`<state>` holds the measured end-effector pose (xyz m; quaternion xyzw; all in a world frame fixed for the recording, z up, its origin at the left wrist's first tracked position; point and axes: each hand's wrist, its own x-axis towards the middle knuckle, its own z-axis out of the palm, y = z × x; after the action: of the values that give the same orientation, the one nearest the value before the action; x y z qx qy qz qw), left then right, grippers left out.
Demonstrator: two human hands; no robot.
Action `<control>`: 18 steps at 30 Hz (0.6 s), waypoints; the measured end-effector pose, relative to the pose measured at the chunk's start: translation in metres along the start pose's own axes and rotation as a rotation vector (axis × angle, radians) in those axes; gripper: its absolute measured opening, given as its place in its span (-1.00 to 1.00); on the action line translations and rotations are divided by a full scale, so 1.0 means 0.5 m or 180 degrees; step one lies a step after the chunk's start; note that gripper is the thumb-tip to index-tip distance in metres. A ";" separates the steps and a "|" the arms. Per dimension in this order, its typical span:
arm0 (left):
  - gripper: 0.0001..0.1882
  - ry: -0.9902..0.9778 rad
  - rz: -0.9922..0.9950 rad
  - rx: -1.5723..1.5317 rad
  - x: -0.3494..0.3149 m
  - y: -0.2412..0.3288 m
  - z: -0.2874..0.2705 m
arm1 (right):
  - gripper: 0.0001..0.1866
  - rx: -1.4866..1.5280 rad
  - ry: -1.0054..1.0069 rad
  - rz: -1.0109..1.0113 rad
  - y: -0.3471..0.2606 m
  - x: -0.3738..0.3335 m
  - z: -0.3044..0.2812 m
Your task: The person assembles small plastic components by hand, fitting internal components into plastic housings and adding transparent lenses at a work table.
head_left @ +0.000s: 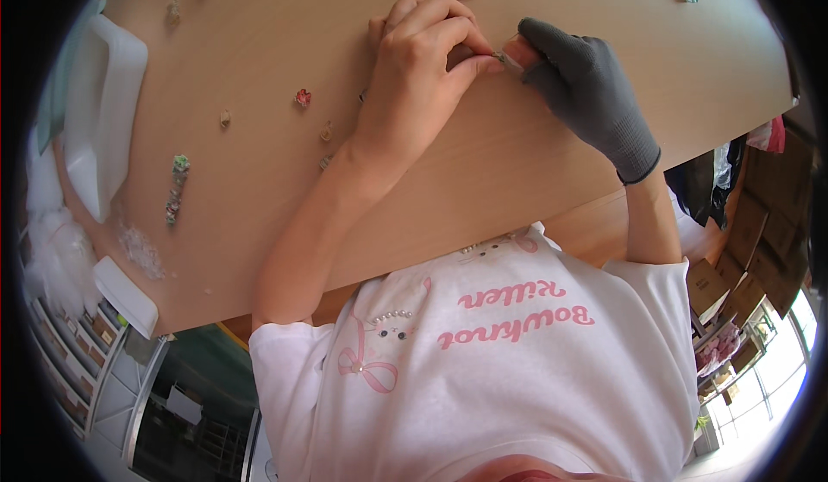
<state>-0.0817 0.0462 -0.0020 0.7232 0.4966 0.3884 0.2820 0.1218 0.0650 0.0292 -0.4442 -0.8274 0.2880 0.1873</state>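
Head view: a tiny greenish piece (499,56) sits at one o'clock, pinched by the fingers of the bare left hand (423,64).
The fingers of the gray-gloved right hand (586,81) are narrowed beside it, their grip unclear; a smooth white plastic container (131,59), contents indistinct, stands at ten o'clock; toward nine, clear bits (141,253) and a lumpy mottled stick (175,196) lie on the surface (414,215).

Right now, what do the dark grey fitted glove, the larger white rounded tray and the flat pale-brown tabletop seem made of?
Glove: probably matt knitted fabric; fine ribbed texture. Tray: likely smooth plastic; moulded corners, soft sheen. Tabletop: perhaps wood or laminate, low gloss; faint grain.
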 end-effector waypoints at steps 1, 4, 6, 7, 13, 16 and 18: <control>-0.86 -0.0005 -0.0014 -0.0015 0.001 0.002 -0.001 | -0.85 -0.0108 -0.0046 -0.0137 0.001 0.002 -0.003; -0.86 -0.0052 0.0050 0.0004 0.002 -0.001 0.000 | -0.85 -0.0072 -0.0489 -0.0199 0.023 0.009 -0.021; -0.85 -0.0081 0.0120 0.0058 0.002 -0.002 -0.001 | -0.81 0.0596 -0.0439 0.0344 0.016 0.007 -0.025; -0.86 -0.0091 0.0132 0.0089 0.002 -0.002 -0.002 | -0.76 0.1277 -0.0398 0.0879 0.012 0.007 -0.027; -0.86 -0.0026 0.0153 0.0152 0.000 0.002 -0.006 | -0.70 0.1623 -0.0033 0.1064 -0.001 0.010 -0.026; -0.87 -0.0114 0.0383 0.0509 -0.006 0.008 -0.021 | -0.72 0.1318 0.0205 0.0909 0.012 0.029 -0.019; -0.88 -0.0191 0.0644 0.0854 -0.015 0.017 -0.038 | -0.72 0.1043 0.0316 0.0734 0.025 0.052 -0.020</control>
<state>-0.0949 0.0367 0.0131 0.8119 0.4601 0.3232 0.1571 0.1212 0.0953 0.0302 -0.5132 -0.7029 0.4161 0.2633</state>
